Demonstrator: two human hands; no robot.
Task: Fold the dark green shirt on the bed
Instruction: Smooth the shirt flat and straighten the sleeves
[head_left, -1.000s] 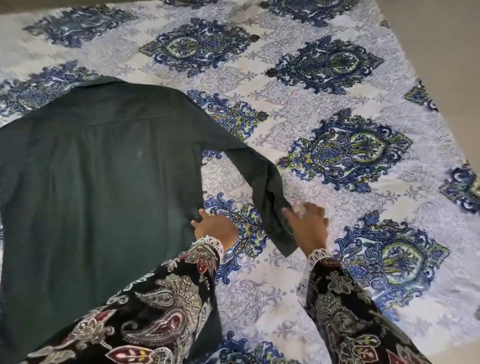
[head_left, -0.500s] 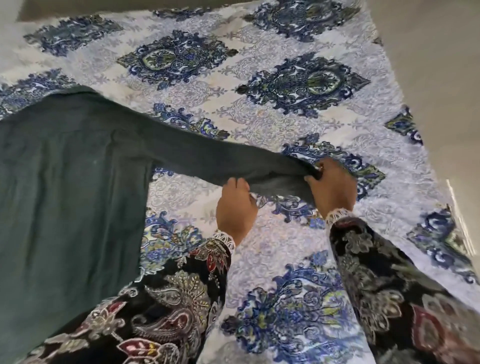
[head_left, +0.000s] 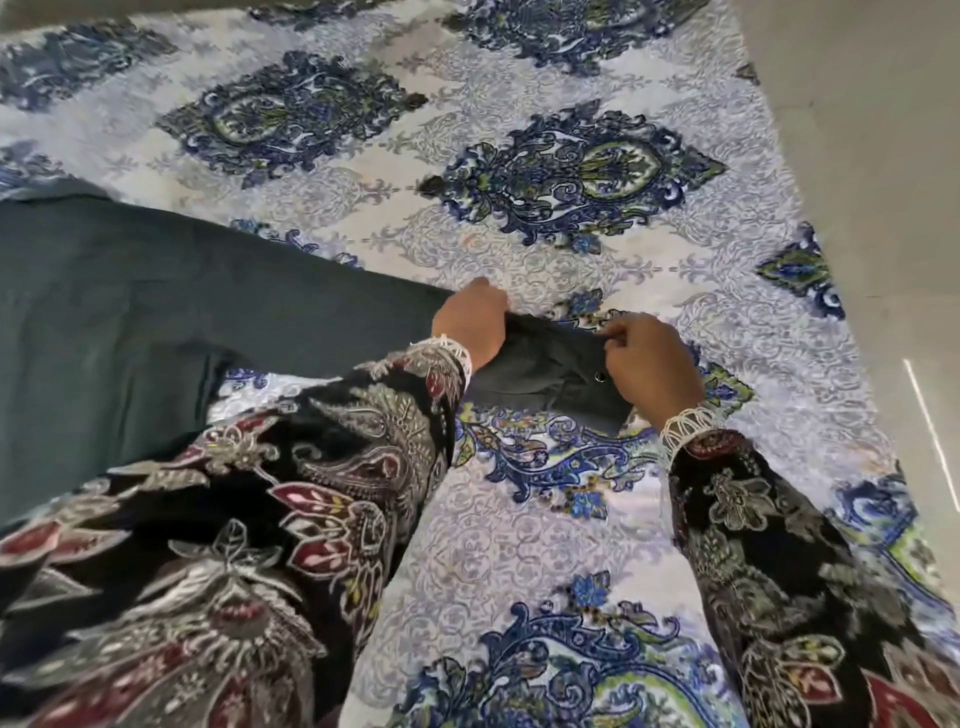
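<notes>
The dark green shirt (head_left: 119, 312) lies flat on the bed at the left, its body partly hidden under my left forearm. One long sleeve stretches out to the right across the bedspread. My left hand (head_left: 470, 322) grips that sleeve a little before the cuff. My right hand (head_left: 652, 366) pinches the cuff (head_left: 561, 376) at its end, beside a small button. Both hands hold the sleeve end just above the bedspread.
The bed is covered by a white bedspread (head_left: 519, 249) with blue and green ornaments. Its right edge runs diagonally at the right, with bare grey floor (head_left: 872, 156) beyond. My patterned black sleeves fill the lower part of the view.
Both hands took hold of the bent sleeve and pulled it out straight to the right. My left hand moved from the shirt's side seam to the sleeve near the cuff.
</notes>
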